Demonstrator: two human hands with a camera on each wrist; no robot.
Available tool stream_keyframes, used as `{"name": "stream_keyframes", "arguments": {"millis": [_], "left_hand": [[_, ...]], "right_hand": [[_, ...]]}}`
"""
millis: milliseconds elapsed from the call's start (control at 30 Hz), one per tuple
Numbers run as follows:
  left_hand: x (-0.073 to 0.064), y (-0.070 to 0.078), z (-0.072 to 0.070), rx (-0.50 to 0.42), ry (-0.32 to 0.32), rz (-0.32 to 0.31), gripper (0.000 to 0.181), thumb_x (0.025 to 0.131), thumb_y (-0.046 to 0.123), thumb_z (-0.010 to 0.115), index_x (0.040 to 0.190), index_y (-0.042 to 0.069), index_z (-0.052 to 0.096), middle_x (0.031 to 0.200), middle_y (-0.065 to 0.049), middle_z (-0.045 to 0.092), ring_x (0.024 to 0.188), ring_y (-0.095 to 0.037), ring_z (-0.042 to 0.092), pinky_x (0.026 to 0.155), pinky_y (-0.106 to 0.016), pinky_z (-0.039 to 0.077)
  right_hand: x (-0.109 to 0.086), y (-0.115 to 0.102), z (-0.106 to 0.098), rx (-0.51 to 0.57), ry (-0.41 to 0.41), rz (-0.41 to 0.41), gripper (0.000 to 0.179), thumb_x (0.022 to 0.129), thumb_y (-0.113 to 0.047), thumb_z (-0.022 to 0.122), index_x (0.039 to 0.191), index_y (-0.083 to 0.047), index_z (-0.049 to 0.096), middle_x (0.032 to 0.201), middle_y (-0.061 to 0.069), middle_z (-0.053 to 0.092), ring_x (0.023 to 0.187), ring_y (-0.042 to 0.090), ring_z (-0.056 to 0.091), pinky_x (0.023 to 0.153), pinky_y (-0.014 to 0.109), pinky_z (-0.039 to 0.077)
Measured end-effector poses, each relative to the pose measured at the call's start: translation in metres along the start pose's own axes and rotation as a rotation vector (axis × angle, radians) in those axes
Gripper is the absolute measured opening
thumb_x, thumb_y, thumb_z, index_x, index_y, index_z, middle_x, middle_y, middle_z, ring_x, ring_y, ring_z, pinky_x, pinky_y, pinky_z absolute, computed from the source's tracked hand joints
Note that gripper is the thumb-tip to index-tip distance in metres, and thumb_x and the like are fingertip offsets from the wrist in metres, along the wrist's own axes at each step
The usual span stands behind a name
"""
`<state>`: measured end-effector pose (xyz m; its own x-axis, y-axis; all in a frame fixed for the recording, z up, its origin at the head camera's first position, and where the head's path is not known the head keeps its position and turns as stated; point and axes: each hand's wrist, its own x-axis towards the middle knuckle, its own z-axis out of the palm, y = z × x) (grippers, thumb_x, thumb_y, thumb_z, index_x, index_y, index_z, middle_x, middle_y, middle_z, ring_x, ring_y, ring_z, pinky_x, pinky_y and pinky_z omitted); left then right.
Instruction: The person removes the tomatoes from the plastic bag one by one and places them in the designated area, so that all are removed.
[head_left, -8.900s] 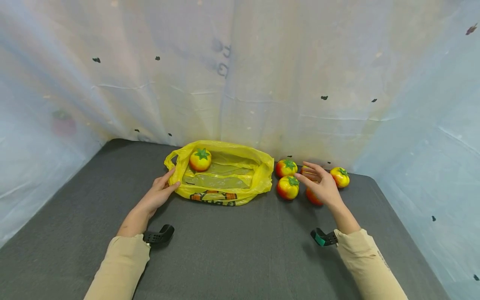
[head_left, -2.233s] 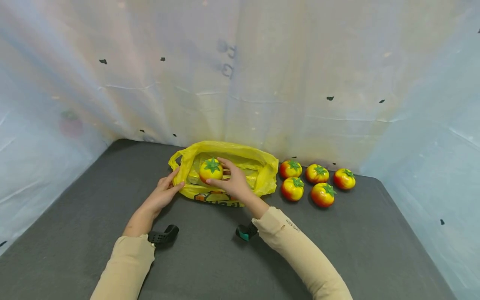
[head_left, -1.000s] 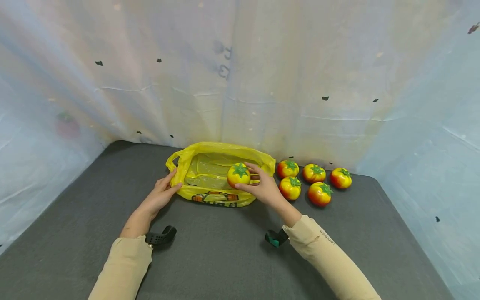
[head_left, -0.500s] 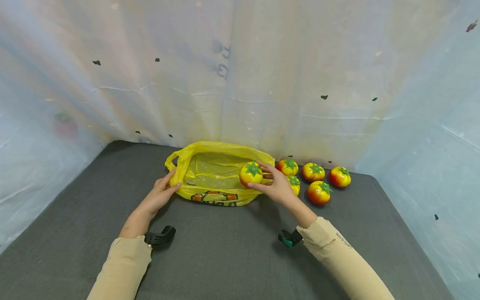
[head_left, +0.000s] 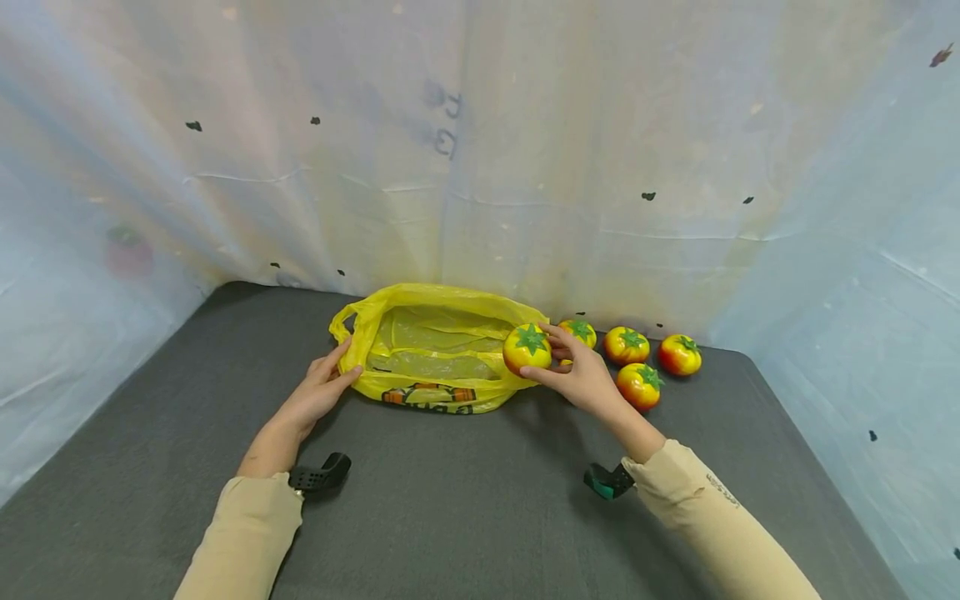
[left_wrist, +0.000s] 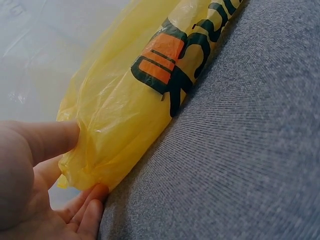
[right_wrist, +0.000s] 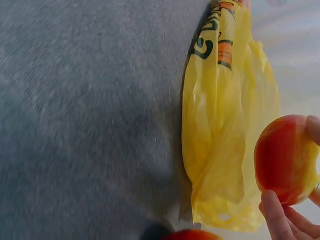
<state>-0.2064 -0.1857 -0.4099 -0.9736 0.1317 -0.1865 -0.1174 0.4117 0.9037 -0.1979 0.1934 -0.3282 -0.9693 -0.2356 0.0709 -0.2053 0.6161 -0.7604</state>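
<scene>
An open yellow plastic carrier bag (head_left: pixel 435 337) with dark lettering and an orange print lies on the table, its mouth upward. My left hand (head_left: pixel 318 392) pinches the bag's left end between thumb and fingers, near the handle loop. In my right hand (head_left: pixel 585 379) is a toy tomato (head_left: pixel 527 350), red and yellow with a green leaf star, held above the bag's right end. Its red side shows in the right wrist view, between thumb and fingers. No tomato is visible inside the bag.
Right of the bag lie several more toy tomatoes (head_left: pixel 680 356), one of them mostly hidden by my right hand. Behind the dark table (head_left: pixel 450 500) hangs a pale plastic sheet (head_left: pixel 525 167), which also rises at both sides.
Earlier a tomato sat in the bag's left part; my right hand then held one there and has carried it right to the bag's right end. My left hand has stayed at the bag.
</scene>
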Motion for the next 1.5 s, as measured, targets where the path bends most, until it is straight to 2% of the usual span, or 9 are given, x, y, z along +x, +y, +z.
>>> {"name": "stream_keyframes", "arguments": {"millis": [500, 700, 967, 1267, 1500], "left_hand": [[0.001, 0.000, 0.000, -0.010, 0.000, -0.006, 0.068, 0.103, 0.034, 0.043, 0.156, 0.023, 0.002, 0.153, -0.026, 0.000, 0.141, -0.048, 0.007, 0.111, -0.061, 0.016], [0.002, 0.000, 0.001, -0.001, 0.007, -0.022, 0.069, 0.103, 0.036, 0.043, 0.156, 0.024, 0.001, 0.153, -0.025, 0.000, 0.141, -0.048, 0.007, 0.111, -0.061, 0.016], [0.002, 0.001, 0.002, 0.003, 0.008, -0.030, 0.069, 0.102, 0.036, 0.044, 0.156, 0.024, 0.001, 0.153, -0.025, 0.000, 0.141, -0.048, 0.007, 0.111, -0.061, 0.016], [0.002, 0.000, 0.001, -0.001, 0.001, -0.027, 0.069, 0.102, 0.036, 0.043, 0.156, 0.024, 0.001, 0.153, -0.026, -0.001, 0.140, -0.049, 0.007, 0.111, -0.062, 0.016], [0.002, 0.000, 0.000, -0.002, -0.004, -0.005, 0.069, 0.103, 0.035, 0.044, 0.156, 0.022, 0.001, 0.152, -0.027, 0.000, 0.140, -0.048, 0.007, 0.110, -0.060, 0.017]], "right_hand": [[-0.011, 0.013, -0.025, -0.024, 0.043, 0.016, 0.075, 0.085, -0.038, 0.073, 0.148, -0.019, 0.037, 0.144, 0.020, 0.042, 0.125, 0.038, 0.050, 0.096, 0.049, 0.047], [-0.016, 0.017, -0.035, -0.040, 0.061, 0.015, 0.074, 0.087, -0.036, 0.071, 0.148, -0.015, 0.036, 0.144, 0.024, 0.042, 0.126, 0.040, 0.048, 0.098, 0.051, 0.045], [-0.022, 0.023, -0.047, -0.090, 0.069, 0.069, 0.077, 0.085, -0.042, 0.071, 0.149, -0.017, 0.036, 0.142, 0.023, 0.043, 0.126, 0.039, 0.049, 0.097, 0.049, 0.047], [-0.026, 0.033, -0.062, -0.183, 0.105, 0.114, 0.080, 0.085, -0.048, 0.069, 0.150, -0.016, 0.034, 0.143, 0.024, 0.044, 0.121, 0.039, 0.053, 0.096, 0.053, 0.046], [-0.033, 0.037, -0.074, -0.151, 0.103, 0.150, 0.082, 0.087, -0.047, 0.067, 0.152, -0.015, 0.028, 0.147, 0.026, 0.036, 0.127, 0.043, 0.046, 0.100, 0.056, 0.041]]}}
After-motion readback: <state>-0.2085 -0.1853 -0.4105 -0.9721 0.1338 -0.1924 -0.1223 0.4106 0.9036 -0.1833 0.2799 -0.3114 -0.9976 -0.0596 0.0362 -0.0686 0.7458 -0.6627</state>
